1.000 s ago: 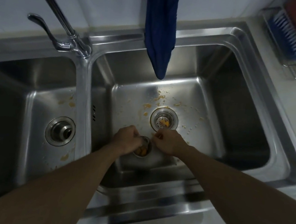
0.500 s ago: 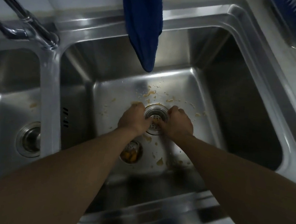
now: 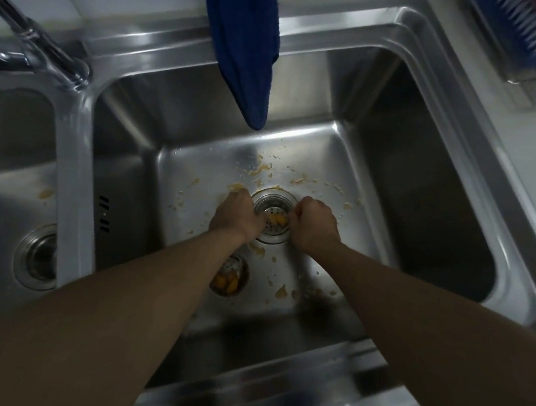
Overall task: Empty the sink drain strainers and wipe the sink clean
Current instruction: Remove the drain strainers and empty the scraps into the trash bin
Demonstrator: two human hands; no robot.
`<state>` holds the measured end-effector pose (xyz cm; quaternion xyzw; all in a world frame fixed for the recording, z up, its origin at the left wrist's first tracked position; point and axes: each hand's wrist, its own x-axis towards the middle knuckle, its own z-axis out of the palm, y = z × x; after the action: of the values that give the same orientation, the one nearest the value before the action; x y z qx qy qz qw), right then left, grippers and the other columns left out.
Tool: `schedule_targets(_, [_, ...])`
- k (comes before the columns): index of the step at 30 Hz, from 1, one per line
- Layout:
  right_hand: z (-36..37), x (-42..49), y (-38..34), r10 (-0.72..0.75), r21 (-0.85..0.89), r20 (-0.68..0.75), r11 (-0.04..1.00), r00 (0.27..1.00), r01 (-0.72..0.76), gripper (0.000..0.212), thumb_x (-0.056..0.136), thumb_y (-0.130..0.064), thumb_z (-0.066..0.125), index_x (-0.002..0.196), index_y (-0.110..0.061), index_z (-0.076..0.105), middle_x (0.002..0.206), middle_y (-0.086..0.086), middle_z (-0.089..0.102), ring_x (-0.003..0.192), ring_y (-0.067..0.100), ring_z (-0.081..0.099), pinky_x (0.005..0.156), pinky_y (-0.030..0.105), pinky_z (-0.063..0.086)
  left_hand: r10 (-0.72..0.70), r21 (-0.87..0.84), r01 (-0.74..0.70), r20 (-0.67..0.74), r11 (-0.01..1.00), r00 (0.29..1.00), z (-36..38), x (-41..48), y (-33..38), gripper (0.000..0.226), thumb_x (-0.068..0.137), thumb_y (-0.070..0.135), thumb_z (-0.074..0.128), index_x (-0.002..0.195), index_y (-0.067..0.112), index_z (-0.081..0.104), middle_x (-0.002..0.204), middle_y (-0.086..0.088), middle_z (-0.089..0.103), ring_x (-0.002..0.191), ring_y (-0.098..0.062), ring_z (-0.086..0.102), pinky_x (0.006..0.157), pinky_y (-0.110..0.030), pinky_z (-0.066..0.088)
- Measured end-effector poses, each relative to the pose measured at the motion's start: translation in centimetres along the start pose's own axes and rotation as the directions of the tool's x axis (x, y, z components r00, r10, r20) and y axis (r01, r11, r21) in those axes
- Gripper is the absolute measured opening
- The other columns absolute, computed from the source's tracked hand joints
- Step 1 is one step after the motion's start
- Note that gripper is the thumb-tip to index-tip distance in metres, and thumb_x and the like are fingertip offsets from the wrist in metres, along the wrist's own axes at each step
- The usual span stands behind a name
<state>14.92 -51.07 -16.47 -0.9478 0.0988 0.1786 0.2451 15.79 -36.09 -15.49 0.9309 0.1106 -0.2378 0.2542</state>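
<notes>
Both hands at the right basin's drain strainer

Nearest me a loose strainer, full of orange scraps, lies under my left forearm. Beyond it my left hand and right hand curl at either side of the seated strainer; whether they grip its rim I cannot tell. A tilted lift could spill scraps onto the smeared sink floor. A blue cloth hangs behind.

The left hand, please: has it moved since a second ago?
Yes. The left hand went from the loose strainer farther into the basin, to the drain.
</notes>
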Motion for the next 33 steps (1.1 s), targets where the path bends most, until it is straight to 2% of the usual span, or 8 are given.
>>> schedule_targets(4, [-0.3,-0.3,0.2,0.006,0.100,-0.023,0.995,1.000,-0.004,0.011,0.099,-0.022,0.053,0.099,-0.011,0.056,0.098,0.009,0.061,0.087,0.025,0.057,0.070,0.032,0.042,0.012,-0.016,-0.012,-0.002,1.000,1.000,0.0,0.0,0.2,0.034,0.092,0.034,0.066,0.115,0.009,0.058,0.114,-0.011,0.061,0.104,-0.031,0.061,0.076,-0.034,0.045])
schedule_targets(10, [-1.3,-1.0,0.7,-0.032,0.264,-0.019,0.964,0.999,0.036,0.009,0.103,-0.023,0.049,0.099,-0.014,0.048,0.088,0.004,0.059,0.077,0.020,0.057,0.063,0.031,0.044,-0.014,-0.158,0.011,-0.016,0.987,1.000,-0.8,-0.6,0.9,0.011,0.095,0.015,0.061,0.104,0.008,0.060,0.109,-0.014,0.066,0.104,-0.031,0.063,0.079,-0.033,0.049])
schedule_targets(14, [-2.0,-1.2,0.9,-0.019,0.300,-0.051,0.953,0.999,0.033,0.009,0.098,-0.023,0.057,0.096,-0.015,0.054,0.087,0.001,0.061,0.078,0.016,0.057,0.060,0.025,0.041,-0.029,-0.224,0.033,0.017,0.974,0.999,-1.6,-1.4,1.5,0.025,0.092,0.010,0.061,0.117,0.010,0.060,0.118,-0.012,0.064,0.107,-0.028,0.061,0.081,-0.029,0.046])
schedule_targets(18, [-3.3,-1.6,1.3,0.020,0.311,-0.020,0.950,1.000,-0.013,0.019,0.088,-0.025,0.070,0.099,-0.021,0.055,0.084,-0.004,0.062,0.080,0.013,0.061,0.059,0.020,0.042,0.046,-0.217,-0.037,0.038,0.975,0.998,-2.0,-2.9,1.9,0.011,0.091,0.009,0.062,0.098,0.018,0.065,0.104,-0.009,0.069,0.095,-0.024,0.063,0.079,-0.031,0.051])
schedule_targets(21, [-4.5,-2.4,1.5,0.021,0.230,0.063,0.973,0.998,-0.035,0.024,0.085,-0.030,0.073,0.102,-0.023,0.057,0.085,-0.004,0.063,0.081,0.016,0.062,0.063,0.024,0.045,0.115,-0.189,-0.102,0.057,0.977,0.992,-2.0,-4.2,2.1,0.011,0.093,0.010,0.062,0.101,0.014,0.069,0.104,-0.008,0.070,0.096,-0.023,0.065,0.087,-0.036,0.055])
schedule_targets(23, [-5.3,-3.1,1.9,0.004,0.104,0.141,0.994,0.990,-0.019,0.022,0.084,-0.030,0.072,0.100,-0.022,0.061,0.091,0.000,0.065,0.088,0.020,0.062,0.071,0.027,0.047,0.163,-0.147,-0.150,0.080,0.978,0.983,-1.7,-5.1,2.3,0.011,0.094,0.011,0.061,0.099,0.013,0.070,0.102,-0.008,0.071,0.093,-0.022,0.065,0.086,-0.036,0.056])
schedule_targets(26, [-6.0,-4.2,2.6,-0.009,-0.029,0.262,0.999,0.965,0.017,0.021,0.085,-0.029,0.071,0.101,-0.020,0.061,0.099,0.003,0.065,0.089,0.019,0.058,0.070,0.028,0.042,0.194,-0.102,-0.181,0.129,0.978,0.973,-1.1,-6.4,2.3,0.012,0.095,0.013,0.061,0.102,0.012,0.070,0.103,-0.009,0.071,0.096,-0.024,0.066,0.086,-0.037,0.056])
schedule_targets(33, [-5.8,-5.7,3.4,-0.001,-0.144,0.379,0.988,0.926,0.060,0.030,0.091,-0.033,0.068,0.113,-0.014,0.060,0.114,0.009,0.064,0.100,0.024,0.059,0.080,0.031,0.047,0.202,-0.059,-0.194,0.206,0.979,0.957,0.4,-8.1,1.7,0.015,0.094,0.009,0.061,0.107,0.013,0.067,0.108,-0.011,0.069,0.102,-0.026,0.065,0.093,-0.043,0.055])
